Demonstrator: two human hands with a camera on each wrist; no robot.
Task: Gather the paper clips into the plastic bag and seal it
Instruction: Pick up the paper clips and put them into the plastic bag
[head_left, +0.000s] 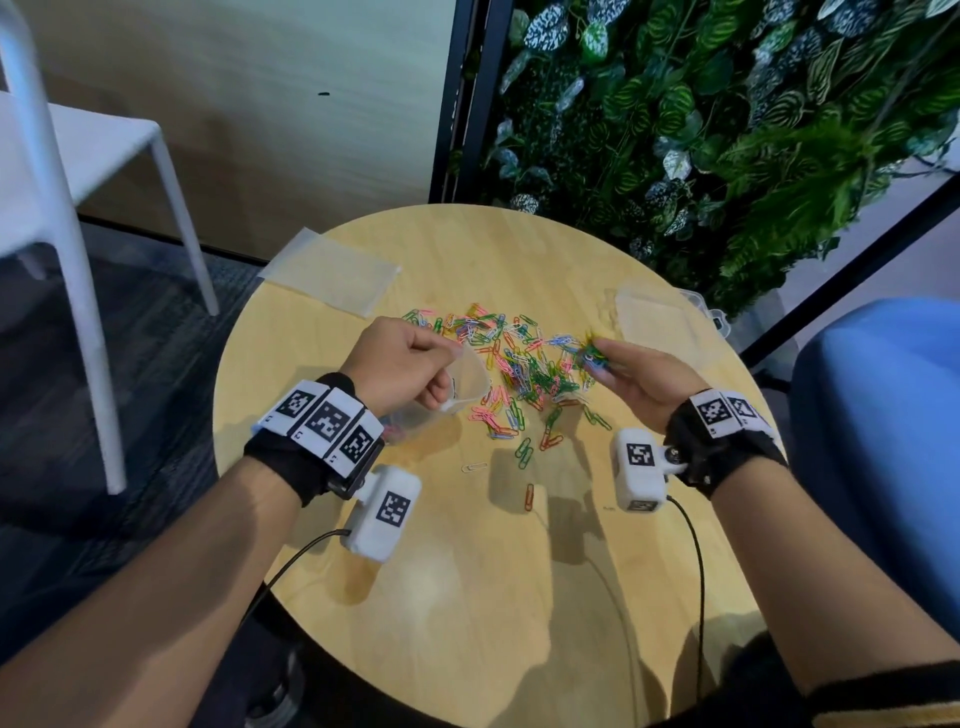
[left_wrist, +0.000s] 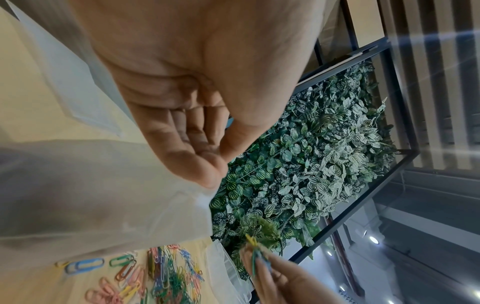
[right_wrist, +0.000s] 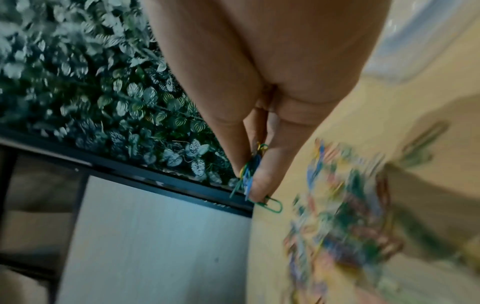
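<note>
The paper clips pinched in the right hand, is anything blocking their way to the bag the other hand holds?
Nothing visible blocks them. The right hand pinches a bunch of clips above the table. The left hand holds the plastic bag with its mouth toward them. Between them, only the loose pile of clips lies flat below.

Beyond your right grip (right_wrist: 253, 185), the paper clips (right_wrist: 335, 216) on the surface smear into coloured blur. Your left grip (head_left: 410, 364) covers the bag (head_left: 467, 382) rim it pinches; the contents are indistinct.

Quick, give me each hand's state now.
Left hand: pinching the bag by its rim.
Right hand: pinching a bunch of clips.
</note>
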